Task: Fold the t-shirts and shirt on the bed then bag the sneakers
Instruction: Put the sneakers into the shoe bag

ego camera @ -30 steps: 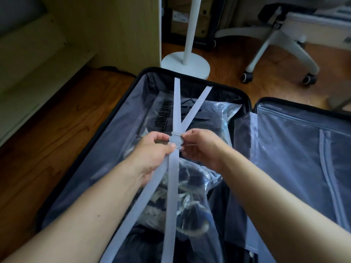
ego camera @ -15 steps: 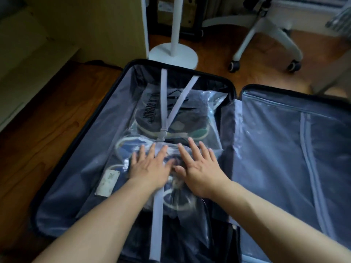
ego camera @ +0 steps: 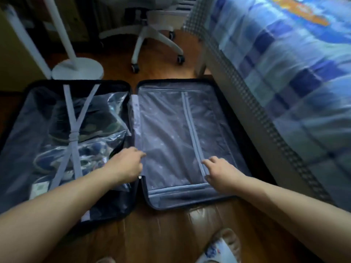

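Sneakers [ego camera: 81, 141] sit bagged in clear plastic bag [ego camera: 114, 103] in left half of open suitcase [ego camera: 133, 202], w/ crossed straps [ego camera: 75, 137] buckled over them, prob. to stop shifting; left hand [ego camera: 127, 164] hovers by centre hinge, fingers loosely extended, holding nothing; right hand [ego camera: 221, 171] rests on zipped divider [ego camera: 171, 139] near its zip, fingers relaxed, nothing gripped; bed [ego camera: 284, 82] just beside

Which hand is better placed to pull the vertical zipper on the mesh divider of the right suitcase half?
Probably the right hand: its fingers lie at the vertical zipper on the mesh divider. The left hand is over the centre hinge, farther away.
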`<act>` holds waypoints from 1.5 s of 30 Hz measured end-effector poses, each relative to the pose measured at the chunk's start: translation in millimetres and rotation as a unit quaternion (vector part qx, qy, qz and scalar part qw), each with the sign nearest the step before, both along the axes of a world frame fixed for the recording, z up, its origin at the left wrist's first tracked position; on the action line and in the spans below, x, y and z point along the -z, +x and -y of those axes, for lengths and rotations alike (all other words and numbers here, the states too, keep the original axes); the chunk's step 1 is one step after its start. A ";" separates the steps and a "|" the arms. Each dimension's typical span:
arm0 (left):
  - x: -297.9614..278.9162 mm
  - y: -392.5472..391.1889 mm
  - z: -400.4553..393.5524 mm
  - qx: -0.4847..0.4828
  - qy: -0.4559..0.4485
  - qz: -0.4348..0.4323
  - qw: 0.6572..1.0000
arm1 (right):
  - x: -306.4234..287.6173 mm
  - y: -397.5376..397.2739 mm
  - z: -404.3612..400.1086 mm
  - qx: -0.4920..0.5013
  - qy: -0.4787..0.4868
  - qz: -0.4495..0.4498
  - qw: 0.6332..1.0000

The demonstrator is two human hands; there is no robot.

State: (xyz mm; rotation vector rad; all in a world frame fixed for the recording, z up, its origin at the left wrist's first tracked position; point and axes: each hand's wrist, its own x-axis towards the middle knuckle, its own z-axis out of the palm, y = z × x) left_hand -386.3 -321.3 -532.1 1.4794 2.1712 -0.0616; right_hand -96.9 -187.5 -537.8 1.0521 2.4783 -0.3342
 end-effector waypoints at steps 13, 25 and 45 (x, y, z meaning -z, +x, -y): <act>83.3 106.7 50.0 -0.224 -0.120 0.055 0.966 | 118.0 150.6 -34.3 0.692 -0.251 -0.347 0.580; 91.1 112.7 57.1 -0.255 -0.164 0.023 0.953 | 57.1 101.4 -47.0 0.662 -0.165 -0.402 0.610; -115.2 274.2 -197.6 -0.203 0.182 0.365 0.890 | -112.9 93.6 32.6 0.477 -0.002 -0.356 0.803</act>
